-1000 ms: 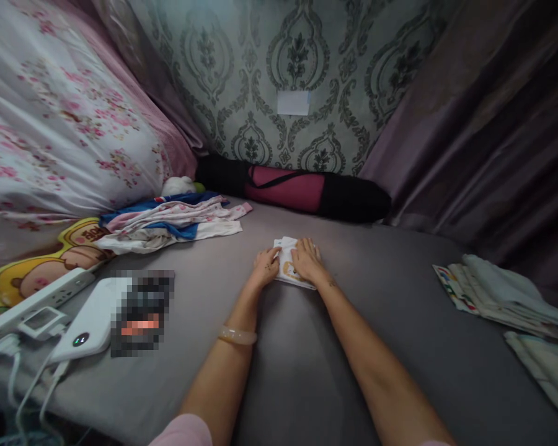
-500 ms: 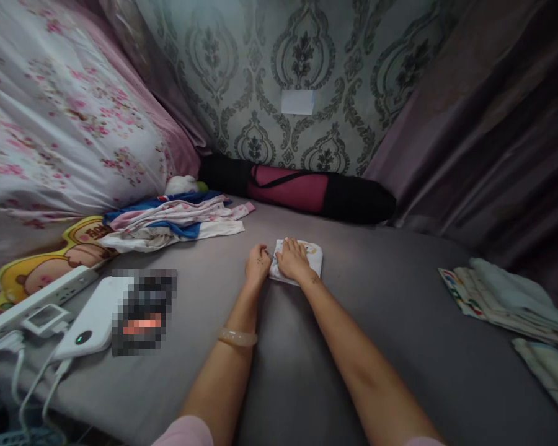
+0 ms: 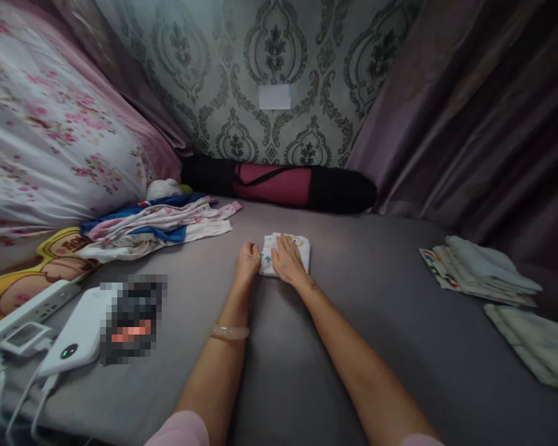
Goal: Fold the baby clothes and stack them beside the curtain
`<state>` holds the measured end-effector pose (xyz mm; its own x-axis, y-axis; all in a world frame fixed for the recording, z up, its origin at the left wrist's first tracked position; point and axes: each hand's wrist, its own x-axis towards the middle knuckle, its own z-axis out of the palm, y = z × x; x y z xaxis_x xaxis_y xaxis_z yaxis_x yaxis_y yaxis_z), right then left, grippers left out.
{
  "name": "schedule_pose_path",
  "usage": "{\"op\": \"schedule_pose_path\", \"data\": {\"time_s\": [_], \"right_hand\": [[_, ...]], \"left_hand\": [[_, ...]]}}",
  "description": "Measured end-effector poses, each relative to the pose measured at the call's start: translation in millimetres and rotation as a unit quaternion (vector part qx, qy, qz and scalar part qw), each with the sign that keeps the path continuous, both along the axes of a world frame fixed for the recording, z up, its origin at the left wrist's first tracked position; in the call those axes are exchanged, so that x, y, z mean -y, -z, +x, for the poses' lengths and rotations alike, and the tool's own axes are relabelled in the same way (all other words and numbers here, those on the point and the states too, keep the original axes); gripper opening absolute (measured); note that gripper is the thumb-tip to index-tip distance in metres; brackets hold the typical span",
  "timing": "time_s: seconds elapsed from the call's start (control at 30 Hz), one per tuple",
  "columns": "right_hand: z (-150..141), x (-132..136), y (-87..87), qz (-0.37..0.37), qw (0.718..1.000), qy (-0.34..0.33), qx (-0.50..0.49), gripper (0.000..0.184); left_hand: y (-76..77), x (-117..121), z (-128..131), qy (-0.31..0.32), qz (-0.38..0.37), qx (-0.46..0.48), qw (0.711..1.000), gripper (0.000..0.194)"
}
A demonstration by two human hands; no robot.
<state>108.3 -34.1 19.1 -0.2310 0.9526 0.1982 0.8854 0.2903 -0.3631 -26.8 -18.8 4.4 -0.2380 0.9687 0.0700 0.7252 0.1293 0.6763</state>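
Note:
A small folded white cloth garment (image 3: 304, 249) with a coloured print lies on the grey sheet in front of me. My right hand (image 3: 287, 259) rests on top of it, fingers stretched out and palm down. At the cloth's left edge my left hand (image 3: 248, 264) is closed, its curled fingertips against that edge. How much cloth lies between those fingers is partly hidden by the hand. A pale bangle (image 3: 230, 332) circles my left forearm.
Rumpled clothes (image 3: 162, 226) lie at left. Nearer are a yellow cushion (image 3: 16, 291), a power strip (image 3: 41, 310), a white power bank (image 3: 81, 328) and a blurred object (image 3: 134, 322). Folded clothes (image 3: 488, 269) are stacked at right beside another folded piece (image 3: 530, 347). A long black-and-red bag (image 3: 279, 186) lies along the wall.
The view has turned slightly right, so everything sits further left. More printed pattern shows between my hands now. My right hand stays flat and my left hand stays closed at the cloth's edge.

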Motion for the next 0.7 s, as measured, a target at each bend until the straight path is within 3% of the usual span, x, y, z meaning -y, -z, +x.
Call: {"op": "schedule_pose_path", "data": {"time_s": [0.1,0.17,0.37,0.53,0.6,0.7], "right_hand": [[24,12,1.6,-0.003,0.998,0.062,0.017,0.056],[36,22,4.4,-0.029,0.997,0.067,0.029,0.058],[47,52,6.2,-0.077,0.997,-0.007,0.031,0.059],[54,81,2.0,-0.066,0.995,-0.064,0.032,0.061],[60,87,-2.8,-0.058,0.994,-0.094,0.021,0.053],[75,83,-10.9,-0.066,0.996,-0.052,-0.032,0.039]], "left_hand": [[-2.9,6,11,0.0,-0.02,-0.028,0.999,0.04],[-4.3,9,16,0.01,-0.026,-0.069,0.997,0.046],[-7.3,9,26,-0.005,-0.052,-0.121,0.991,0.05],[-13.2,3,31,-0.015,-0.077,-0.136,0.988,0.054],[-15.8,0,32,-0.003,-0.081,-0.13,0.988,0.053],[-19.5,-4,32,0.013,-0.102,-0.119,0.988,0.051]]}}
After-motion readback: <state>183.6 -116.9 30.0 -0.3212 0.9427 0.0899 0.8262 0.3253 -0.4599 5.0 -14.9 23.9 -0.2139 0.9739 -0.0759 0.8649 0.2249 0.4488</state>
